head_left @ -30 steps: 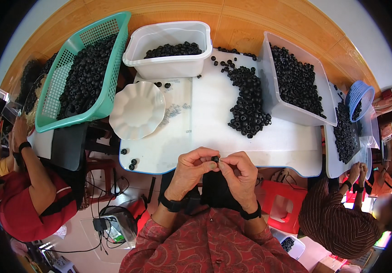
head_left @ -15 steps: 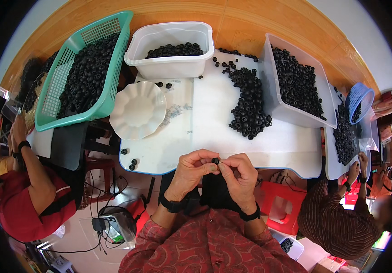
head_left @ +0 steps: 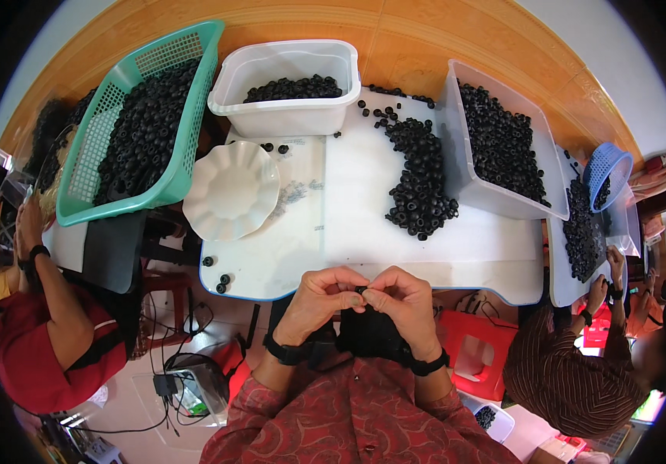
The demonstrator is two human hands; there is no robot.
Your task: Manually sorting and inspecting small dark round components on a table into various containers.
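Left hand (head_left: 310, 307): its thumb and finger pinch the small black piece from the left.
Small black piece (head_left: 361, 290): it sits between the tips of both hands, by the near edge of the table. The fingers hide most of it.
How it may feel: I think it is light and hard, not easy to squash. If its sides are smooth and round, it could slip or roll off.
Where to hold: best by its outside, with just the tips of a thumb and a finger.
Right hand (head_left: 402, 305): its thumb and finger pinch too, right up against the same piece.
Green basket (head_left: 187, 147): far left, with lots of black pieces in it.
Wavy plate (head_left: 232, 189): cream coloured, on the left part of the table, with nothing on it.
White tub (head_left: 290, 120): behind the plate, at the far side, with black pieces inside.
Table (head_left: 495, 259): white and flat, with a blue edge.
Black heap (head_left: 422, 178): right of the middle. Many bits in it look round with a hole.
Cloudy box (head_left: 495, 193): right of the heap, with many more pieces.
Room, left: a person in a red shirt (head_left: 47, 348), then black wires (head_left: 166, 384) near the floor.
Room, right: a red stool (head_left: 499, 352), then a person in a stripy shirt (head_left: 561, 371).
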